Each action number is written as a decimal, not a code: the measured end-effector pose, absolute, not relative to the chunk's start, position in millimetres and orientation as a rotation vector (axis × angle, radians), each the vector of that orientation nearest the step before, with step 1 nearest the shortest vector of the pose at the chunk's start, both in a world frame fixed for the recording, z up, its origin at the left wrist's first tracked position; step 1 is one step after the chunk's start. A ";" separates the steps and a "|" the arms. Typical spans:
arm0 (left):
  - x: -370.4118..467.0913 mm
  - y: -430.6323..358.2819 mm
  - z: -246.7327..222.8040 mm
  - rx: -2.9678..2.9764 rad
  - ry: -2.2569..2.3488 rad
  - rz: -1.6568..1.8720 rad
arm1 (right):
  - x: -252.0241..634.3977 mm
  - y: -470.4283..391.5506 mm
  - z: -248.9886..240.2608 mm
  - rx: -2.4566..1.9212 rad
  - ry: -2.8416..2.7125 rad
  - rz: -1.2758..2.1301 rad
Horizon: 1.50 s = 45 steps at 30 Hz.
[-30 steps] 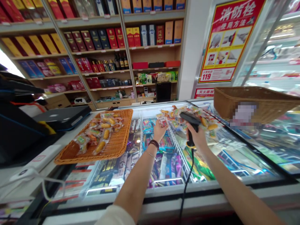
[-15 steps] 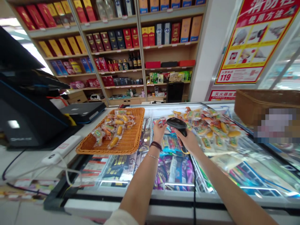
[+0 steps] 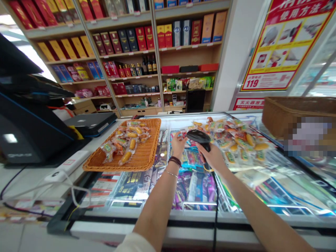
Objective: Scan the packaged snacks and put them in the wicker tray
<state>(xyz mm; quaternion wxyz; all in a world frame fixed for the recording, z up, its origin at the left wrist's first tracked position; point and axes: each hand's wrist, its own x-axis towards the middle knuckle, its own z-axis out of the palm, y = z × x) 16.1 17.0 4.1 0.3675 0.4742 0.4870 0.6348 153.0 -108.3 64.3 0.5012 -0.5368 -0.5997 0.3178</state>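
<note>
Scanner, black, noted in the grasp of the right hand, fingers wrapped round its handle; its head lies at about half past ten from that hand, nose just beside the left fingertips, contact between them not determinable. Left hand has thumb and fingers pinched on a small wrapped packet, situated at twelve o'clock of the hand and largely hidden by fingers and scanner. A beaded bracelet sits on the left wrist. Black cable hangs from the handle toward six o'clock, over the front edge of the glass-topped freezer. At nine o'clock of the left hand, an orange wicker tray holds individually wrapped sausage-like snacks. A loose heap of similar snacks lies on the freezer top at two o'clock of the right hand, with a brown basket farther out in the same direction. Shelving with boxed goods stands at eleven o'clock, beyond the freezer. Ice-cream-type packets are visible beneath the glass, below both hands.
</note>
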 end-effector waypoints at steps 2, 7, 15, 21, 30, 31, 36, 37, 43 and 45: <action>15.8 16.5 3.8 1.250 1.219 1.636 | 153.1 -109.0 65.0 -1.303 -1.444 0.767; 15.7 15.1 4.1 1.279 1.219 1.616 | 153.2 -110.0 66.1 -1.318 -1.443 0.764; 15.8 15.2 3.4 1.256 1.231 1.630 | 155.3 -109.6 63.8 -1.314 -1.461 0.758; 15.1 15.4 2.8 1.256 1.242 1.631 | 155.1 -111.1 63.9 -1.311 -1.455 0.753; 14.6 13.3 4.1 1.283 1.232 1.625 | 158.2 -108.7 58.7 -1.317 -1.471 0.739; 14.8 13.4 4.0 1.285 1.234 1.623 | 158.4 -108.4 58.0 -1.317 -1.468 0.736; 15.5 13.1 4.2 1.285 1.228 1.619 | 160.1 -107.0 55.2 -1.316 -1.491 0.737; 15.6 12.7 4.6 1.279 1.231 1.621 | 160.3 -106.9 54.9 -1.314 -1.488 0.738; 15.2 10.3 7.2 1.250 1.235 1.635 | 160.1 -108.0 54.2 -1.292 -1.477 0.749; 14.8 9.6 7.9 1.245 1.231 1.634 | 160.0 -108.5 54.4 -1.288 -1.465 0.753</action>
